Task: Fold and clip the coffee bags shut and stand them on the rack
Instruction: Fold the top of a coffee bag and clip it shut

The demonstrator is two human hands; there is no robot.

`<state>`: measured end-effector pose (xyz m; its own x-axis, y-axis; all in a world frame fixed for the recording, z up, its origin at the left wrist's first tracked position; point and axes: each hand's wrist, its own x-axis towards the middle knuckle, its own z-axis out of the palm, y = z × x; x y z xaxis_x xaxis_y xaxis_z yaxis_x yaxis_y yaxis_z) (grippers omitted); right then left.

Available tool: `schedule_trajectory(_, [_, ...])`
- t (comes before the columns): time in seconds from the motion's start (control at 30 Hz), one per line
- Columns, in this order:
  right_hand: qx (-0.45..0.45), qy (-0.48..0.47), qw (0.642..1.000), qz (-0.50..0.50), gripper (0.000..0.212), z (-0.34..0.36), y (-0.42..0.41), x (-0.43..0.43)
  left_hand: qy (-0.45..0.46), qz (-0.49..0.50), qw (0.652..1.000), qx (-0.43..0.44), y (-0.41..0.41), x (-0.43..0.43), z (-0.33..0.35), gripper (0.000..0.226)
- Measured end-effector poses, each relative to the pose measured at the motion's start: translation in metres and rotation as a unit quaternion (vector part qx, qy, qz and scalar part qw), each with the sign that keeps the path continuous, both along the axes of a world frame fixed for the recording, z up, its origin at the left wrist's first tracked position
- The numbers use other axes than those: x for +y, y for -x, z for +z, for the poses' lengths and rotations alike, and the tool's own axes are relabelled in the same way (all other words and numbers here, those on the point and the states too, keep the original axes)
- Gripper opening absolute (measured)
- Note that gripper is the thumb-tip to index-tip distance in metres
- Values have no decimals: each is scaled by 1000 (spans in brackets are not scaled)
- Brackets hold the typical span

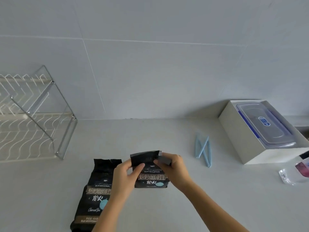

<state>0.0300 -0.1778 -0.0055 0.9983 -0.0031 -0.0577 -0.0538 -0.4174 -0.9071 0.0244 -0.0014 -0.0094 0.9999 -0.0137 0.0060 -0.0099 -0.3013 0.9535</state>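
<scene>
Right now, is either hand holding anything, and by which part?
Both hands hold one black coffee bag by its top: the left hand pinches the upper left corner, the right hand grips the folded upper right edge.

One head-worn wide-angle camera is looking forward and down over the pale surface (pixel 167 206) toward a tiled wall (pixel 150 64), sitting close above both hands, with forearms entering from the bottom edge of the frame.
</scene>
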Motion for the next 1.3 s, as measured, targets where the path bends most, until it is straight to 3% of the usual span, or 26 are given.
schedule_trajectory(0.07, [0,27,1000,2,29,0,1,3,20,-5,999,27,-5,4,-5,27])
schedule_trajectory(0.17, [67,36,997,-6,20,-7,1,7,51,-18,994,99,-2,5,-21,14])
schedule_trajectory(0.27, [31,34,999,1,30,-9,2,9,57,-16,995,82,-2,11,-25,17])
schedule_trajectory(0.4, [117,-4,992,-36,17,-15,1,2,71,-33,991,109,0,7,-26,8])
schedule_trajectory(0.5, [85,-20,996,-23,5,-12,0,0,76,-17,993,94,1,6,-25,10])
schedule_trajectory(0.6, [74,-78,993,-48,7,-12,4,-8,69,4,994,90,4,6,-24,6])
schedule_trajectory(0.77, [127,-102,984,-75,36,-20,15,-28,128,45,981,139,12,-1,-19,25])
schedule_trajectory(0.93, [126,-141,981,-53,30,-27,20,-25,170,-22,966,193,10,9,-17,8])
schedule_trajectory(1.0, [109,-131,984,-42,14,-28,21,-18,169,-32,966,195,8,11,-18,20])
schedule_trajectory(1.03, [97,-118,987,-49,18,-27,19,-16,164,-24,968,188,8,10,-19,28])
schedule_trajectory(1.1, [68,-93,990,-86,40,-24,13,-13,110,19,982,150,10,8,-22,46])
schedule_trajectory(1.2, [-43,-1,996,-82,59,-18,5,-12,-95,68,993,-35,8,8,-26,72])
schedule_trajectory(1.3, [-91,93,991,11,50,-21,3,-11,-253,-8,958,-137,-2,4,-30,61])
